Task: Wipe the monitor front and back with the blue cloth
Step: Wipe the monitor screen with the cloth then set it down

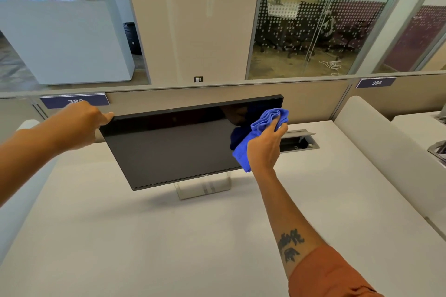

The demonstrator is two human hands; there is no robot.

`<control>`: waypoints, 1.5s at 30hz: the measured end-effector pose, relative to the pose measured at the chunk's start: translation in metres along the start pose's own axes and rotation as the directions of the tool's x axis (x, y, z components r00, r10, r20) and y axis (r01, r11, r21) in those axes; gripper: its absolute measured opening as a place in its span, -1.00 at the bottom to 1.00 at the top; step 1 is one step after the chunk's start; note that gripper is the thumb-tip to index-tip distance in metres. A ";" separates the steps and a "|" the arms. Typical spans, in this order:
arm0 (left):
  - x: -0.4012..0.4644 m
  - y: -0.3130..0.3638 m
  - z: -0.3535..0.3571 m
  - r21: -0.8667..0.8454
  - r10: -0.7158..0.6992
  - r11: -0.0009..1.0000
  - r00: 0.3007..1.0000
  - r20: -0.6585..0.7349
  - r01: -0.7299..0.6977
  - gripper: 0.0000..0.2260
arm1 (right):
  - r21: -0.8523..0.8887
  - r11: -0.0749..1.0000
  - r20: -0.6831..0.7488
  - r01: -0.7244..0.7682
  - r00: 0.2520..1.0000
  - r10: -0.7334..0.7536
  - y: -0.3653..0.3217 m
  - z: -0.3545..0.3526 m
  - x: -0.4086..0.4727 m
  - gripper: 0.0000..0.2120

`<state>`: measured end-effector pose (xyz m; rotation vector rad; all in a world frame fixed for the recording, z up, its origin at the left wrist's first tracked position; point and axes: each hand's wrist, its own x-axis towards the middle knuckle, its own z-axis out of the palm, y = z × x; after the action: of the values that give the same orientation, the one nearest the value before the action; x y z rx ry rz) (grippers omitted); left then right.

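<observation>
Left hand [79, 123]: fingers curled over the upper left corner of the monitor [173, 144], thumb lying along the top edge — it grips that corner. Right hand [264, 149]: fingers closed round a bunched blue cloth [263, 128], which it holds against the right side of the screen, near the upper right corner. Folds of the cloth stand up above the fingers, and a flap hangs down past the wrist on its left side. The dark glass shows a blue reflection just left of the cloth.

The monitor is black, the screen dark, the panel tilted with its left end lower in the view. It sits on a pale stand [205, 188] on the white bench [169, 248]. An orange sleeve [330, 277] covers the right upper forearm — a dark tattoo shows below it.

Behind the monitor's right end, an open cable hatch [299, 142] is set in the bench. Beyond runs a beige partition with number plates, one reading 384 [376, 82]. A white planter [65, 38] with palms stands at far left.
</observation>
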<state>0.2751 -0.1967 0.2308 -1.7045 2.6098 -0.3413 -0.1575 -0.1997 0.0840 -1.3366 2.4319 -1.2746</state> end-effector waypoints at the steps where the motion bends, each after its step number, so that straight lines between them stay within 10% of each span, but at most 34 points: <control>1: -0.001 0.002 -0.001 0.000 0.004 1.000 1.000 -0.003 -0.004 -0.49 | -0.005 1.000 0.009 -0.015 1.000 0.015 0.003 0.003 -0.003 -0.14; 13: -0.003 0.007 -0.007 0.003 0.001 1.000 1.000 0.009 -0.001 -0.53 | -0.087 0.972 0.239 -0.217 0.943 0.232 0.050 0.029 -0.053 -0.35; 45: 0.002 0.007 -0.013 0.013 -0.024 1.000 0.993 0.116 0.022 -0.55 | -0.374 0.842 0.583 0.390 0.805 -0.114 0.097 0.018 -0.042 -0.49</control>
<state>0.2664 -0.1936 0.2419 -1.6976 2.5037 -0.2495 -0.1879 -0.1543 -0.0084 -1.8884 2.2483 -0.2087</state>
